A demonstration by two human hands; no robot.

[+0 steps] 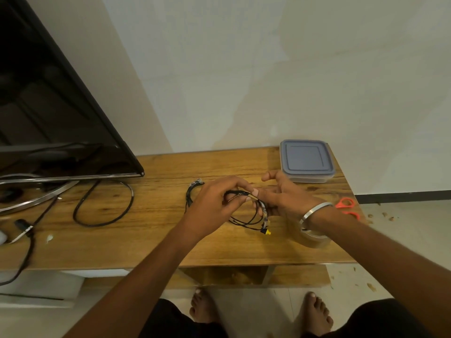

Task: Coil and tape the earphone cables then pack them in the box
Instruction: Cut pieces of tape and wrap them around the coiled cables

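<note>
Bare feet (261, 311) and dark-clad knees are seen at the bottom edge, on a pale floor before a low wooden tabletop (151, 230). Above the middle of the tabletop a thin black cable (246, 217) is held up between both hands; it is gathered into loose loops that hang below the fingers, with a patterned bluish stretch on its right side and a yellow tip (268, 232) at the lowest point, just over the wood. The left hand (214, 201) is curled over the top of the loops, its thumb and fingers pinching the strands. The right hand (283, 193) is met at the same spot, its fingers closed on the cable's right side while the forefinger is raised and bent; a metal bangle (314, 212) is worn on that wrist. A second black cable (192, 193) is laid on the tabletop just left of the left hand, apart from it. A tape roll (314, 237) is stood under the right wrist, partly hidden by it. Orange scissors (346, 207) are placed at the right edge, and a box (306, 161) with its grey lid on is set at the far right corner, behind the right hand. A dark screen (48, 106) and a black cord (102, 208) are found at the left.
</note>
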